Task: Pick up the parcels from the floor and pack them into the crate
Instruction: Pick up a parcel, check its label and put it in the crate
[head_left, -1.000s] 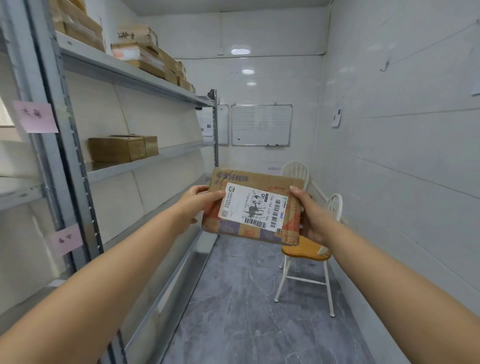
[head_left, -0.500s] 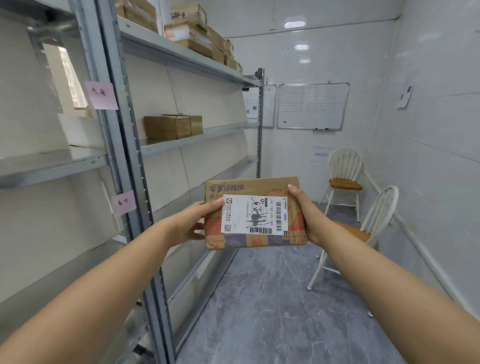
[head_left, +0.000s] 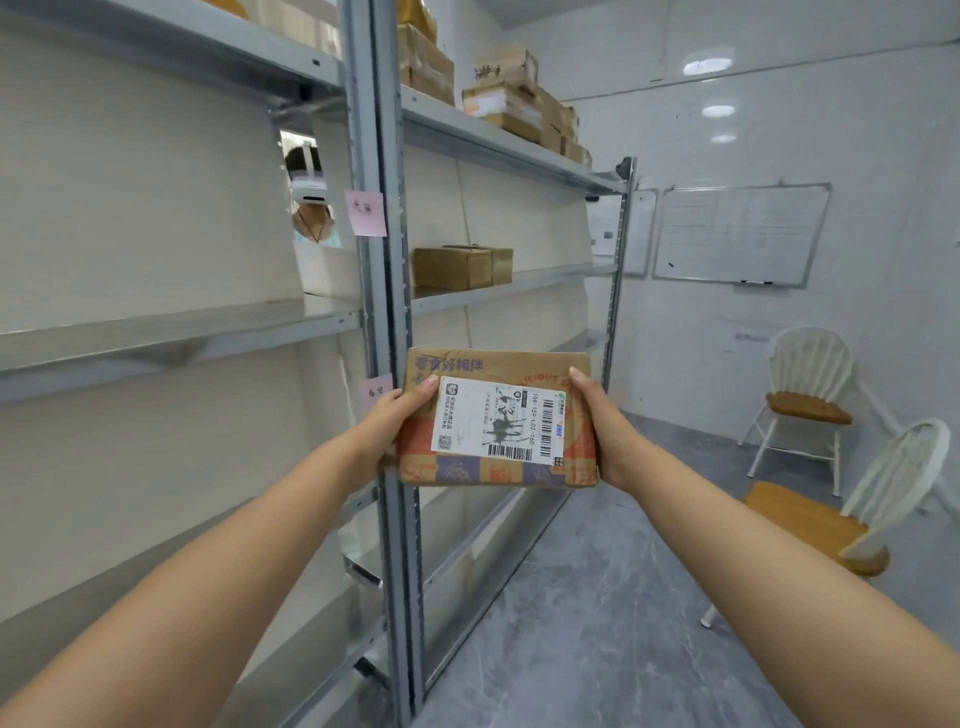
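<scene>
Now | left hand (head_left: 384, 434), right hand (head_left: 608, 439): fingers (head_left: 427, 387) clamp parcel (head_left: 519, 364) (label (head_left: 498, 418) visible) | grey floor (head_left: 597, 597), metal shelving (head_left: 387, 291)

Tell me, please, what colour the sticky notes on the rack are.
The sticky notes are pink; head view.

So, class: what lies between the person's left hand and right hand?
In the head view, a cardboard parcel with a white shipping label fills the stretch; the left hand and right hand grip its opposite sides.

You have turned left toward the grey metal shelving (head_left: 388, 312), levelling the once-tilted flat brown cardboard parcel (head_left: 498, 421), and a person (head_left: 310, 205) behind the shelving now shows.
</scene>
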